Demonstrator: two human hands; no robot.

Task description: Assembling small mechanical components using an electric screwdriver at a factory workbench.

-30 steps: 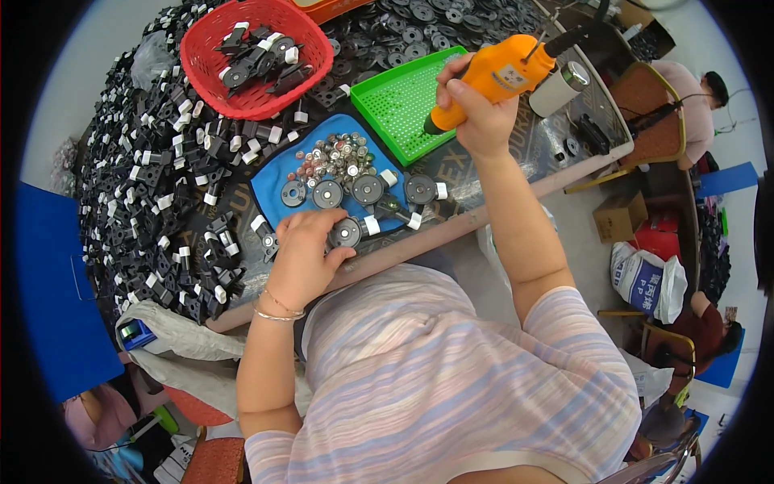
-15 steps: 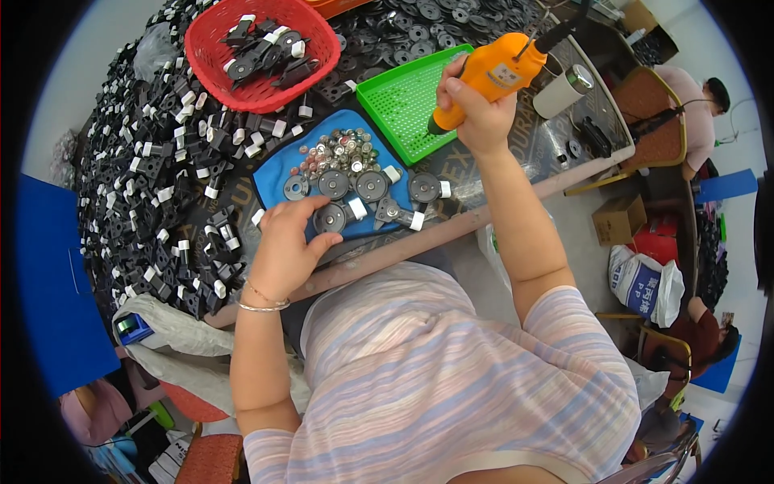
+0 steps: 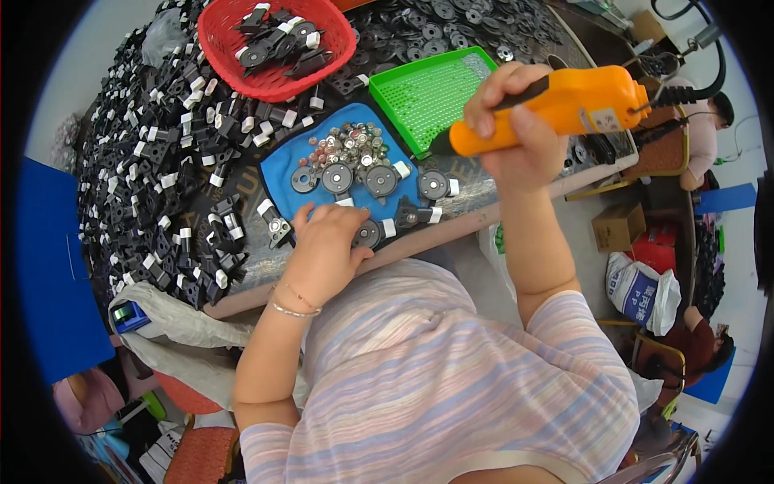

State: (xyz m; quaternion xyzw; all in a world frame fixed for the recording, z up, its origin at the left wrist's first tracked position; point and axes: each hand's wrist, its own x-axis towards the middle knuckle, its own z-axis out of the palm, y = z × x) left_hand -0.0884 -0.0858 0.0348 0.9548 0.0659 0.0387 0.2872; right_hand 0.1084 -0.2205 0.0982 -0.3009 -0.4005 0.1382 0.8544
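My left hand (image 3: 322, 246) rests at the near edge of the blue cloth (image 3: 282, 173), fingers and thumb closed around a black wheel part (image 3: 367, 235) with a white tab; my fingers hide some of it. In my right hand (image 3: 528, 121) is an orange electric screwdriver (image 3: 576, 101), raised and tilted, its dark nose pointing left beside the green basket's near corner. Small metal caps (image 3: 355, 143) lie heaped on the cloth. Before them sit more wheel parts (image 3: 380, 181) and a black bracket (image 3: 411, 214). Another bracket (image 3: 276, 224) lies left of my left hand.
A red basket (image 3: 343, 56) of black parts stands at the back, beside the green perforated basket (image 3: 492, 58). Black parts with white tabs (image 3: 173, 153) cover the table's left side. Black discs (image 3: 435, 31) are piled behind. Co-workers sit at the far right.
My right hand has swung the screwdriver to the right and nearer, leaning it over more. My left hand has moved right and toward me with the wheel part.
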